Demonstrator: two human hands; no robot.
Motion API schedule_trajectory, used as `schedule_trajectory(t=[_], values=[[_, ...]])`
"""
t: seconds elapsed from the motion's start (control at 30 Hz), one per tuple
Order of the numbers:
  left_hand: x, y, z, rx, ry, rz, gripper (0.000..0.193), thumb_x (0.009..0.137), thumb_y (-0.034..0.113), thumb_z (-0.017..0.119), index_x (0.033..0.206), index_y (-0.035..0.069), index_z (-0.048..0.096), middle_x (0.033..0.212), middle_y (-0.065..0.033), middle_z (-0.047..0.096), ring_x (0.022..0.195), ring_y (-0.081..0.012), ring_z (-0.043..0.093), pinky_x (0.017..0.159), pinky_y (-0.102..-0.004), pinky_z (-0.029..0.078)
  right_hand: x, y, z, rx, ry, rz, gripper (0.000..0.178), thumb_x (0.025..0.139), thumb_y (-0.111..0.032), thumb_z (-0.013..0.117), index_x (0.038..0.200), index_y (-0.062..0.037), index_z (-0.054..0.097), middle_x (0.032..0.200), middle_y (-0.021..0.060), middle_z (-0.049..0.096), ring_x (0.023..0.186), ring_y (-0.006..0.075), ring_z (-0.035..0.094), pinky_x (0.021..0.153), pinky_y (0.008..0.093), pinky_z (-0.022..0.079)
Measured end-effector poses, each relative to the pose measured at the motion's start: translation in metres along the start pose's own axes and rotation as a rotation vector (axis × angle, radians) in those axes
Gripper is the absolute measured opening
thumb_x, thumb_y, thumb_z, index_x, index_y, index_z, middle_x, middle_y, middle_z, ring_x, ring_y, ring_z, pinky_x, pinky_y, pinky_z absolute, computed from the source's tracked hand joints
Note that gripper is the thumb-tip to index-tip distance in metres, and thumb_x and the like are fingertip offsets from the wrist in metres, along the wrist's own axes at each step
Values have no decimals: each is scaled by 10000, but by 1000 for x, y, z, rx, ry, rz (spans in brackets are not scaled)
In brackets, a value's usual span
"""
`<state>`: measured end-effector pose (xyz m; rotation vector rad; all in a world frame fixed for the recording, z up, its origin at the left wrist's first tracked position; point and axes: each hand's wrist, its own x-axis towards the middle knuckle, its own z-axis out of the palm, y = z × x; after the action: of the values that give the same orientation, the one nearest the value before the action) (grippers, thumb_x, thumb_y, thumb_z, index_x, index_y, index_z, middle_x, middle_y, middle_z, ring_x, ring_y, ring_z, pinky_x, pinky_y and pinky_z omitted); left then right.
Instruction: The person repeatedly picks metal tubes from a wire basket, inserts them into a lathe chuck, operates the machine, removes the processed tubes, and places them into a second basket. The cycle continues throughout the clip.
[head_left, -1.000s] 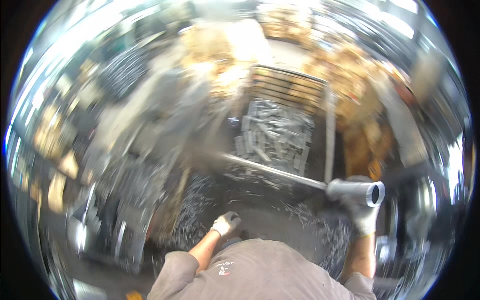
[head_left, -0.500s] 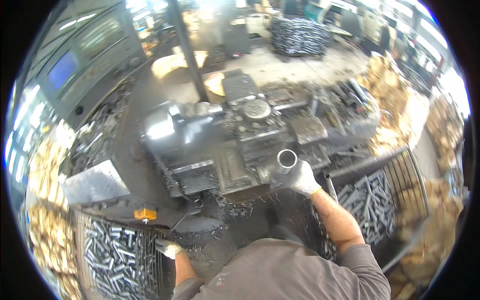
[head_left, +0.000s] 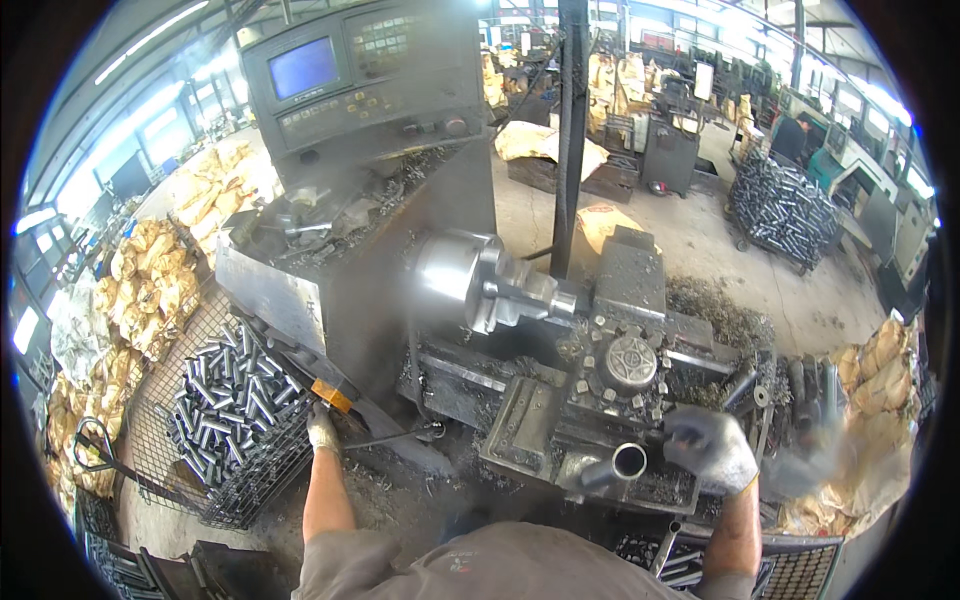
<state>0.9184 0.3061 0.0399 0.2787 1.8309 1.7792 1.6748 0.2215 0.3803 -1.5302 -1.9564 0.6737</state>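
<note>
My left hand point(head_left: 322, 428), in a pale glove, is at the lower end of a small orange-yellow box point(head_left: 331, 396); its fingers are mostly hidden. A thin dark rod point(head_left: 385, 436) runs to the right just beyond it. My right hand point(head_left: 714, 452), in a glove with darkened fingers, is over the lathe carriage, right of a short upright metal tube point(head_left: 627, 462). Blur hides whether its fingers are closed or hold anything. Beyond it stands the round-topped tool post point(head_left: 631, 362). The shiny chuck point(head_left: 458, 278) is at the left with a metal piece in front of it.
A wire basket point(head_left: 250, 520) full of short metal tubes stands at my left, another point(head_left: 800, 570) at lower right. The control panel point(head_left: 370, 85) with its screen rises beyond. Metal chips cover the machine bed. A dark post point(head_left: 570, 150) stands behind; brown sacks point(head_left: 875, 420) flank the right.
My view has swung left. My right hand has left the short tube and is now to its right. My left hand has moved up to the orange-yellow box from beside the basket.
</note>
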Motion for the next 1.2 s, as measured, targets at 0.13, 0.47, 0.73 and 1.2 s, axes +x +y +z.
schedule_trajectory(t=[0.13,0.47,0.73,1.2], values=[[-79,11,50,-171,-22,-124,546,1051,580,563,980,56,696,735,-74,669,589,-177,617,511,-333,454,97,-43,1,-335,164,-429,325,822,-223,825,1075,-22,789,959,187,785,775,322,775,707,423,639],[-293,32,175,242,-632,451,389,979,138,718,1327,13,600,1035,-115,701,883,-235,694,825,-377,578,335,22,137,-872,-1098,-150,436,844,-354,823,1168,-62,815,1143,115,811,1006,247,754,871,460,596],[-240,148,268,618,-533,1451,857,828,206,834,1531,-88,442,1481,-342,541,1377,-554,507,1217,-638,368,296,173,-25,-754,128,549,479,887,-486,794,1100,-58,836,1053,155,826,895,273,800,777,401,624],[-208,190,377,660,-512,1593,752,789,341,739,1404,-61,574,1465,-318,563,1430,-508,468,1272,-613,264,396,77,82,-144,-1170,496,809,743,-317,935,1442,-76,605,1243,114,760,1035,253,752,872,419,599]])
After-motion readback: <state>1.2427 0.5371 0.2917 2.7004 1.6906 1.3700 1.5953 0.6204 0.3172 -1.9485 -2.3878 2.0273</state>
